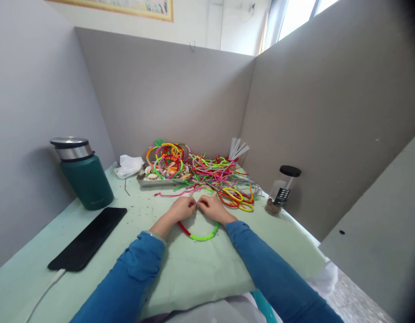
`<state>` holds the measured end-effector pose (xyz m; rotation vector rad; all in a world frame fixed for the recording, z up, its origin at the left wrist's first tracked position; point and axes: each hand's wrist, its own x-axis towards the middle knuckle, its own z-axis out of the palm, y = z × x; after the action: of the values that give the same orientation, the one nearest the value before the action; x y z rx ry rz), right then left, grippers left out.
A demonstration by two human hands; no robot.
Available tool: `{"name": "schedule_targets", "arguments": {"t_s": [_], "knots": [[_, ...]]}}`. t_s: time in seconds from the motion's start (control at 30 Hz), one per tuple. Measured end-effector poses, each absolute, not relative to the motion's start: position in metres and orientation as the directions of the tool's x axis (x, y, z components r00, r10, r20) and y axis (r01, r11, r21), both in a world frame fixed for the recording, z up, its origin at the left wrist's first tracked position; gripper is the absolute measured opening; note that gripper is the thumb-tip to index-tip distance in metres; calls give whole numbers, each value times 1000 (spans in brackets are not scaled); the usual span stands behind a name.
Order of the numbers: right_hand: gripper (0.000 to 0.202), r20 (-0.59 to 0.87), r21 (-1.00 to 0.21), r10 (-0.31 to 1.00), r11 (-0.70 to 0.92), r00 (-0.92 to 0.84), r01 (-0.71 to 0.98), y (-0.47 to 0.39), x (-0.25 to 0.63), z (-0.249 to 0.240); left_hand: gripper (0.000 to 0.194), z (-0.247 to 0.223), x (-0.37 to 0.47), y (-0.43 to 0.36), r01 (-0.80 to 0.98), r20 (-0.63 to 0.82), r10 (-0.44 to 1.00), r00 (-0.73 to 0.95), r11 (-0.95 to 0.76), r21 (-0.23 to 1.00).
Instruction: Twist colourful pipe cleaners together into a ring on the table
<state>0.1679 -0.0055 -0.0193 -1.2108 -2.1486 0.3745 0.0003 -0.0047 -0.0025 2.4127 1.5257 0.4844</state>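
Note:
A hoop (203, 238) wrapped in fuzzy pipe cleaner, red on the left, lime at the bottom and green on the right, lies on the table just below my hands. My left hand (182, 209) is closed in a pinch at the hoop's far side, above the red stretch. My right hand (213, 209) pinches close beside it, above the green stretch. The fingertips almost meet, with a small purplish bit between them. The fingers and palms hide the far part of the hoop.
Behind my hands, a metal tray (160, 182) holds colourful hoops and shells. To its right spreads a heap of pipe cleaners (217, 170). A green flask (86, 179) and plugged-in phone (88, 240) are left; a black-lidded jar (282, 190) is right. Grey partitions (174, 89) enclose the table.

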Motion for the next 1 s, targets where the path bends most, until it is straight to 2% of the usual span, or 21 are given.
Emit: {"name": "schedule_targets", "arguments": {"t_s": [0.73, 1.0], "knots": [[13, 404, -533, 839, 540, -364, 651, -6, 168, -21, 24, -5, -1, 0, 813, 158, 901, 404, -433, 390], [13, 415, -530, 829, 554, -374, 642, -4, 168, -22, 18, -5, 0, -2, 805, 179, 930, 321, -368, 466]]}}
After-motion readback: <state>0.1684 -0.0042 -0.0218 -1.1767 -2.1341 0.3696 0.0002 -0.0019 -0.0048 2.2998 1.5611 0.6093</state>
